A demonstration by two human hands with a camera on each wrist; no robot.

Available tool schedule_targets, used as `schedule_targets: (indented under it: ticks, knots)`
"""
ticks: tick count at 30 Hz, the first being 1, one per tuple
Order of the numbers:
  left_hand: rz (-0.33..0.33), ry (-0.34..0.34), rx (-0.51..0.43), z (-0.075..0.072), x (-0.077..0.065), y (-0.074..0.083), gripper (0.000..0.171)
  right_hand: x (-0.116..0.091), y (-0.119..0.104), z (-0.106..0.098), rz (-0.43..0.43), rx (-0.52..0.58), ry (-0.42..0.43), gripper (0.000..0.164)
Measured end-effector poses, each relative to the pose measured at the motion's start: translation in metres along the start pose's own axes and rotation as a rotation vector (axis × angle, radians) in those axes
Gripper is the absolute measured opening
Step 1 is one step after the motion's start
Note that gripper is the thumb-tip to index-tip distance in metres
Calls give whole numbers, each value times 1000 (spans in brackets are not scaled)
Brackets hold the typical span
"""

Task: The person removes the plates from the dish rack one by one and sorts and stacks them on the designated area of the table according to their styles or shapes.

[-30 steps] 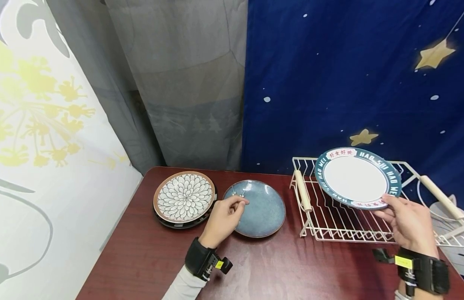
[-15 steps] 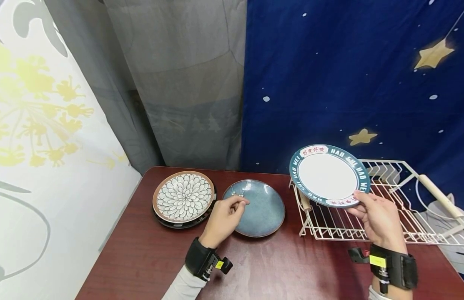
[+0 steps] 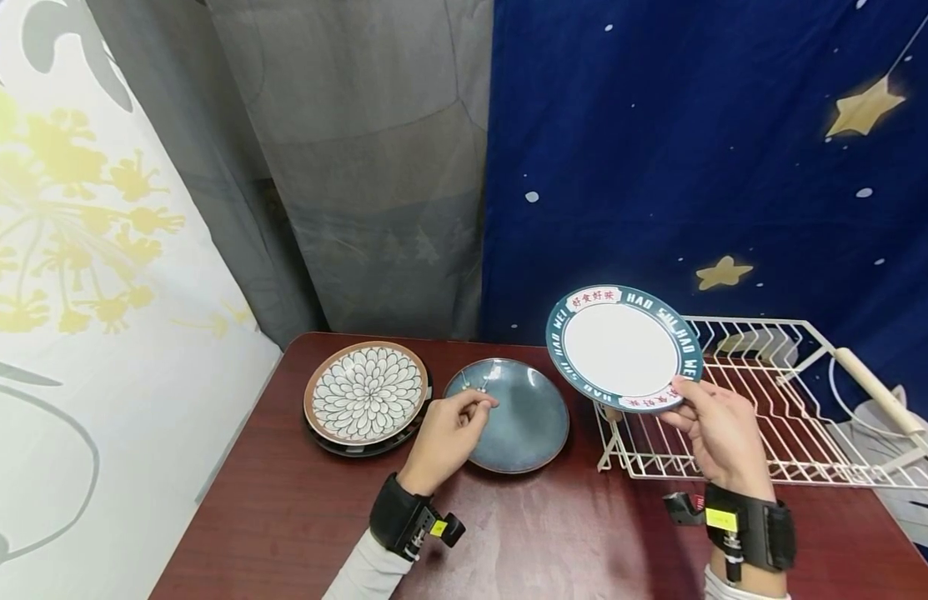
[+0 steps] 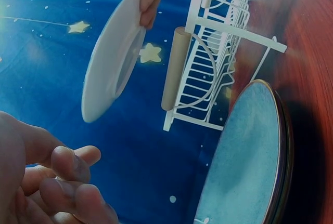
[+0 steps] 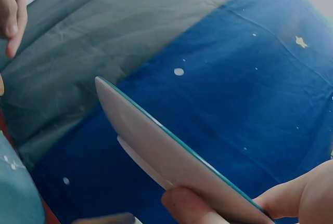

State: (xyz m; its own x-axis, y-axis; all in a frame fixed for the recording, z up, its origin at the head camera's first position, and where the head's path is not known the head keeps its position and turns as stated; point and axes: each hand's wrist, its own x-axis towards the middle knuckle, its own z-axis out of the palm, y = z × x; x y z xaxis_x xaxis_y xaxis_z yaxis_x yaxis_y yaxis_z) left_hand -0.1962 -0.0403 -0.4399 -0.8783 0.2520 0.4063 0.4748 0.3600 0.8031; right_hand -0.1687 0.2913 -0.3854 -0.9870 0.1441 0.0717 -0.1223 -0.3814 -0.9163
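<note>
My right hand [image 3: 722, 433] pinches the near right rim of a white plate [image 3: 621, 350] with a teal lettered border, thumb on top and fingers beneath. The plate is raised and tilted, overlapping the left end of a wire dish rack [image 3: 801, 425] in the head view. Its pale underside [image 5: 156, 146] shows in the right wrist view. Over the left edge of a blue-grey plate [image 3: 527, 425] hovers my left hand [image 3: 444, 437], fingers loosely curled around nothing. Left of that hand, a brown-rimmed plate [image 3: 369, 392] with a petal pattern lies on a black plate [image 3: 358, 451].
The rack has wooden handles [image 3: 880, 392] and stands at the right of the dark red table [image 3: 509, 533]. Behind the table hang a grey curtain [image 3: 373, 167] and a blue starry curtain [image 3: 621, 167]. A white patterned panel [image 3: 133, 358] borders the left side.
My right hand has carried the teal-rimmed plate leftward, from over the middle of the rack to its left end. The left hand has stayed in place.
</note>
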Motion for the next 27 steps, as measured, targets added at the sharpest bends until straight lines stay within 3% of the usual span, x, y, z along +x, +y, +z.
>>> schedule_targets:
  ticks: [13,18,27]
  knots:
    - [-25,4,-29,-1,1,1,16,1,18,31,51,-67,-47,17]
    - [-80,27,-112,-2,2,3,20,1,25,40,80,-100,-54,27]
    - [-207,64,-334,-9,4,3,43,-3,36,57,134,-163,-111,43]
